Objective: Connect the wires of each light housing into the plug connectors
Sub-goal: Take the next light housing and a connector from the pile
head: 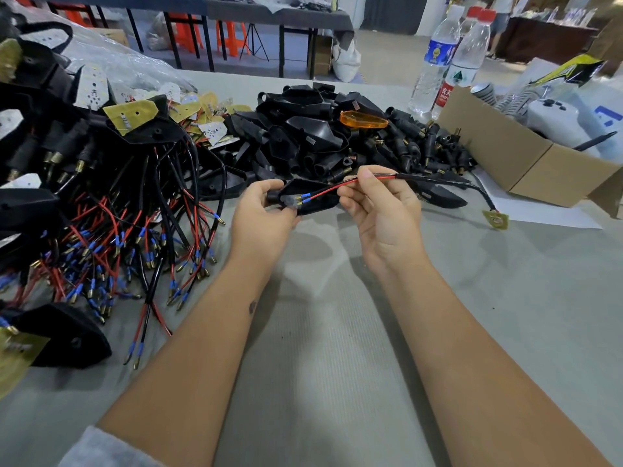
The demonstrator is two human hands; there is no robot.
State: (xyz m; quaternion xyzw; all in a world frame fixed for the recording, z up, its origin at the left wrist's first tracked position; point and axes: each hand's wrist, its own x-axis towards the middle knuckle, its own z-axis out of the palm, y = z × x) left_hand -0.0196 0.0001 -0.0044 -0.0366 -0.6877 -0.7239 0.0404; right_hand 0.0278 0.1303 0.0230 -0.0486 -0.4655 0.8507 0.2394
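A: Stock, largest first?

B: Counter (337, 332), grey cover. Left heap of wired housings (67, 197) with red and black leads and blue-sleeved tips. Centre pile of bare black housings (303, 129), one orange lens (363, 119) on top. Cardboard box (505, 156) at right, two water bottles (448, 59) behind it.

A: Item in work?

B: One black housing (313, 197), held above the counter's middle just in front of the centre pile. Left hand (263, 210) has its fingers curled round the housing's end, where a clear plug connector (289, 201) seems to sit. Right hand (377, 203) pinches the red-and-black wire pair (340, 186) between thumb and forefinger; its blue-sleeved tips (305, 197) lie right at the connector. The cable runs right to a small circuit board (495, 219) lying on the counter.

A: Risks?

B: In my judgement: tips going in crossed, red for black; a tip only part seated, slipping out under the trailing cable's pull; thin wire buckling if pushed from too far back.

A: Not verifiable?

B: Whether the tips are already inside the connector; blur and the left thumb cover it. Connector sockets unreadable. The left heap is cut off at the frame edge.
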